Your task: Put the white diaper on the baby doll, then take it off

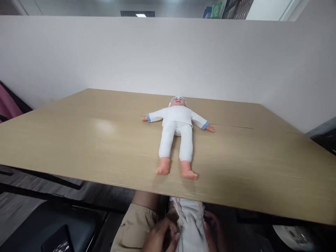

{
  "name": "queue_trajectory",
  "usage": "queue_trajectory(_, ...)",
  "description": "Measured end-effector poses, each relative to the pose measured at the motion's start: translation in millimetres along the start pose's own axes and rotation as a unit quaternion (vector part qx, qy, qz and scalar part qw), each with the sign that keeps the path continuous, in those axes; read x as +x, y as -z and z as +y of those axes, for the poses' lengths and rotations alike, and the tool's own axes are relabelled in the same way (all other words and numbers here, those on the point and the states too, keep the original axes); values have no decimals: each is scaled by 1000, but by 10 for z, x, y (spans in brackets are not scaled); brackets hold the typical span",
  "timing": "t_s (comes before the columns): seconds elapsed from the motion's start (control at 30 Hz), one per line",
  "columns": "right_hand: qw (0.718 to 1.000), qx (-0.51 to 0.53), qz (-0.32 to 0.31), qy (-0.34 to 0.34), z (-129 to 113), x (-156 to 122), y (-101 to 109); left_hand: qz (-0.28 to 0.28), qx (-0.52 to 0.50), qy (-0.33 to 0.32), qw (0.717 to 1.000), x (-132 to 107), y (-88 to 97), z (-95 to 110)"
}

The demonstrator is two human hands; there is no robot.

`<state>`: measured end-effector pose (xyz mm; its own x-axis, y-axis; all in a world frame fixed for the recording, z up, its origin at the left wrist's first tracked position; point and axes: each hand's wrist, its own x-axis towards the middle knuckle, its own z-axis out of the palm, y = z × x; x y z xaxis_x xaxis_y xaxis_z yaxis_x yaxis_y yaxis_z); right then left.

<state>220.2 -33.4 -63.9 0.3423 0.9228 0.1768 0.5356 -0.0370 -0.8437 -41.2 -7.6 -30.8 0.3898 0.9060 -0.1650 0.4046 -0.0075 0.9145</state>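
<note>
– Where's the baby doll?
– On its back on the tabletop, head toward the white partition, arms flung wide, bare feet pointing at the near edge. It wears a white outfit with blue cuffs
– And the hands?
– Both below that edge, at the lap, either side of what looks like a white diaper with a ruffled border. The left hand has its fingers curled in toward the thumb, beside the khaki shorts
– Is it pinching anything?
– I can't tell. The right hand is in shadow along the diaper's other side, fingers fairly straight; whether it grips is unclear too
</note>
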Motion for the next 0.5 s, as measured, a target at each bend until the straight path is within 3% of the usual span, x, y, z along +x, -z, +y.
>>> queue_trajectory(0.07,996,37,-24,-77,63,-82,-40,9,7,32,999,-63,-75,-192)
queue_trajectory(0.17,985,89,-65,-136,34,-192,-37,12,-2,74,997,-78,-118,-247)
queue_trajectory(0.27,983,116,-65,-123,-132,-205,-55,-5,-59,86,995,57,-187,-131)
queue_trajectory(0.4,979,149,-87,-107,-412,-123,-85,-17,-106,53,993,225,-236,68)
queue_trajectory(0.5,966,195,-126,-111,-694,-160,46,-23,-137,24,990,73,-156,300)
